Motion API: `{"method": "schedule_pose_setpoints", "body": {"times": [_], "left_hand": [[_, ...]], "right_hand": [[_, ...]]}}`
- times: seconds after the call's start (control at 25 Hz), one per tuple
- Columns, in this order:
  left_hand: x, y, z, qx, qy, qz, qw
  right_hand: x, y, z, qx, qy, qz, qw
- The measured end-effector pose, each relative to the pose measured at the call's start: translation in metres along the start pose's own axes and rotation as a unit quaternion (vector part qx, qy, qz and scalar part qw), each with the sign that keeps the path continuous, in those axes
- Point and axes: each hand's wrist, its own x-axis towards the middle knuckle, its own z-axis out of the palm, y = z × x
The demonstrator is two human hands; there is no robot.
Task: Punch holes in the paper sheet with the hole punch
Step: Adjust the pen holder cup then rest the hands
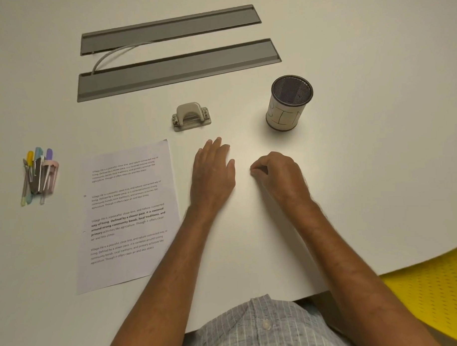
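Your left hand (pixel 213 173) lies flat on the table (pixel 351 168), fingers straight and holding nothing; your right hand (pixel 279 176) rests loosely curled, also holding nothing. The one hole punch (pixel 191 116) sits just beyond your left fingertips, long axis running left to right, so that hand is nearer. The one paper sheet (pixel 128 215) lies left of it, long axis near to far.

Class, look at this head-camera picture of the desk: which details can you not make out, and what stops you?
1. Right hand: its curled fingers hide whether anything is pinched.
2. Mesh cup: its contents, hidden by the dark inside.
3. Hole punch: its slot, too small.
4. Paper sheet: the smaller print, too fine; one corner lies under the left forearm.
5. Yellow chair: cut off by the frame edge.
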Motion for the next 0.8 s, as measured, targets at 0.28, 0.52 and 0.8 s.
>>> {"method": "schedule_pose_setpoints", "body": {"times": [0.28, 0.52, 0.8], "left_hand": [[0.000, 0.000, -0.001, 0.004, 0.001, 0.001, 1.000], [-0.001, -0.001, 0.000, 0.005, -0.001, 0.003, 1.000], [0.003, 0.000, -0.001, -0.030, 0.000, -0.009, 0.999]], "right_hand": [[-0.008, -0.002, 0.020, -0.083, 0.026, -0.058, 0.995], [-0.001, 0.004, 0.009, 0.018, -0.031, -0.018, 0.999], [0.020, 0.010, -0.036, 0.141, 0.056, 0.039, 0.988]]}}
